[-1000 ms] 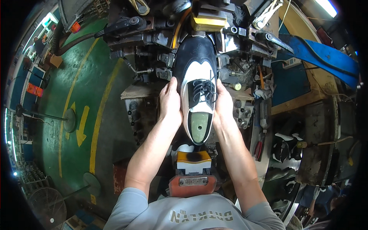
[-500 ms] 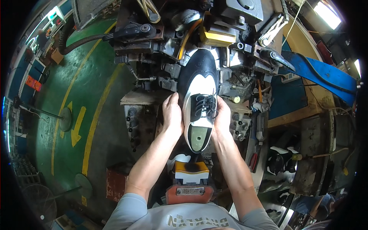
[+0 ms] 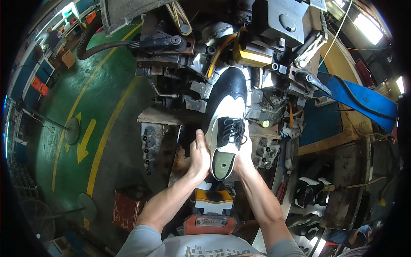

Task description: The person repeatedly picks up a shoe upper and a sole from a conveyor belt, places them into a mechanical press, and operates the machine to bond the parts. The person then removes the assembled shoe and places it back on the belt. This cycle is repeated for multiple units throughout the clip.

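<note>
A black-and-white lace-up shoe [image 3: 227, 107] sits on a green last [image 3: 223, 165], whose heel end shows in the shoe's opening. Its black toe points away from me, in among the machine's metal clamps under a yellow pad [image 3: 252, 55]. My left hand [image 3: 199, 156] presses against the left side of the shoe near the heel, fingers together and thumb side up. Opposite it, my right hand [image 3: 244, 150] grips the right side, its fingers partly hidden by the shoe and the black laces [image 3: 233, 130].
Just in front of my body stands an orange-and-white padded support [image 3: 213, 197]. Control panels with knobs flank the machine, the left panel [image 3: 154, 147] and the right panel [image 3: 266, 150]. More black-and-white shoes [image 3: 311, 192] lie on a rack at right. A blue arm [image 3: 364, 96] juts out rightward.
My view has shifted, so the machine and shoe appear lower and farther right. Both hands have slid back along the shoe's sides toward its heel. The toe remains among the clamps.
</note>
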The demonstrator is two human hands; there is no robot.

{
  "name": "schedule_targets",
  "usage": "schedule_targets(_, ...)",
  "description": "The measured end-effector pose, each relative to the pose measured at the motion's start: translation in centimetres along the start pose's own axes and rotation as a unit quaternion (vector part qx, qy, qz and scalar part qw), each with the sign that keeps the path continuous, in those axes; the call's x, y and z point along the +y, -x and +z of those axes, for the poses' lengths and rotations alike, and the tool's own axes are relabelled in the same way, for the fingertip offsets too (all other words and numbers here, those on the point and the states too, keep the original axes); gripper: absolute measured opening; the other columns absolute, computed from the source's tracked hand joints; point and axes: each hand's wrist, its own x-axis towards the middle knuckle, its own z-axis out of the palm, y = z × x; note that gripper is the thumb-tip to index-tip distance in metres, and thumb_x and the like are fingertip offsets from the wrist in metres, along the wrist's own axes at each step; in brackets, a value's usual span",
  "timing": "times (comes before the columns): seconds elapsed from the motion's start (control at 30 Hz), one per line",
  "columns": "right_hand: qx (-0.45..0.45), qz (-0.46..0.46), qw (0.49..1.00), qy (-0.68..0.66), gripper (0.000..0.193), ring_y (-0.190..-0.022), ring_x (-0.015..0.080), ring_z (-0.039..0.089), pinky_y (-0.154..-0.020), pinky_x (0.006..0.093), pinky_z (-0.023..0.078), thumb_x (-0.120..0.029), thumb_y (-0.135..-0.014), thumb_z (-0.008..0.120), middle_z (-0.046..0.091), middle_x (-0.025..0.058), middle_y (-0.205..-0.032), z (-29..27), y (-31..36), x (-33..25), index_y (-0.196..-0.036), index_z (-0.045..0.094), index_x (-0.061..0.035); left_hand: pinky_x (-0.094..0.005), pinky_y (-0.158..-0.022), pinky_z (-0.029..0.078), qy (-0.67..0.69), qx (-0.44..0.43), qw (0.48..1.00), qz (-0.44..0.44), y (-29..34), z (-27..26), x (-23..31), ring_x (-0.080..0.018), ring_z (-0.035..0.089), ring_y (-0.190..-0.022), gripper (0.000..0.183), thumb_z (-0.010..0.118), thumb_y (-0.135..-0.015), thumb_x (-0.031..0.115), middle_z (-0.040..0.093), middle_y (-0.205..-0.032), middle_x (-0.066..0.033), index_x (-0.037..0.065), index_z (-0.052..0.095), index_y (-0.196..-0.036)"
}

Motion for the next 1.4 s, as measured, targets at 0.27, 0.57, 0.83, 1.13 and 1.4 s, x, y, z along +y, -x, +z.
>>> schedule_targets(0.27,-0.022,0.023,0.999,0.015,0.046,-0.095,0.0175,0.063,-0.086,0.0330,0.053,-0.041,-0.105,0.031,0.063,0.0069,-0.106,2.8,2.5,-2.4,-0.121,0.055,-0.0047,-0.0317,-0.092,0.049,0.044,-0.052,0.994,-0.091,1.4,0.0,2.8,-0.0161,0.060,-0.106,0.052,0.030,-0.106,0.041,0.064,-0.114,-0.0091,0.000,0.058,-0.120)
schedule_targets(0.57,0.245,-0.245,0.881,0.322,0.038,-0.103,0.0205,0.055,-0.094,0.0297,0.040,-0.032,-0.102,0.045,0.060,0.0073,-0.112,-12.2,0.0,0.3,-0.124,0.054,-0.0019,-0.0356,-0.102,0.036,-0.258,0.191,0.916,0.240,-2.5,-13.9,-1.2,-0.0222,0.052,-0.112,0.026,0.043,-0.102,0.019,0.057,-0.119,-0.0109,0.002,0.056,-0.118)
schedule_targets(0.83,0.412,-0.143,0.805,0.402,0.051,-0.127,0.0314,0.044,-0.107,0.0378,0.032,-0.030,-0.101,0.043,0.046,0.0222,-0.138,-26.2,-0.4,2.7,-0.136,0.044,0.0059,-0.0364,-0.102,0.037,-0.227,0.411,0.880,0.066,-4.9,-29.2,-9.5,-0.0258,0.049,-0.120,0.041,0.052,-0.093,0.009,0.048,-0.137,-0.0171,-0.004,0.048,-0.132)
schedule_targets(1.13,0.378,-0.120,0.870,0.292,0.050,-0.134,0.0265,0.038,-0.111,0.0352,0.028,-0.028,-0.103,0.041,0.041,0.0163,-0.144,-26.4,3.7,4.4,-0.143,0.035,0.0018,-0.0362,-0.106,0.034,-0.213,0.395,0.890,0.081,-2.2,-27.5,-5.5,-0.0266,0.046,-0.125,0.053,0.048,-0.087,-0.003,0.046,-0.139,-0.0203,-0.006,0.040,-0.139)
schedule_targets(1.4,0.375,-0.090,0.839,0.384,0.048,-0.128,0.0286,0.044,-0.108,0.0363,0.031,-0.031,-0.102,0.042,0.047,0.0180,-0.138,-27.9,9.3,7.9,-0.136,0.044,0.0026,-0.0378,-0.095,0.043,-0.535,0.076,0.761,0.360,7.7,-17.1,-5.8,-0.0300,0.056,-0.107,0.028,0.060,-0.085,0.000,0.063,-0.111,-0.0137,0.001,0.060,-0.113)
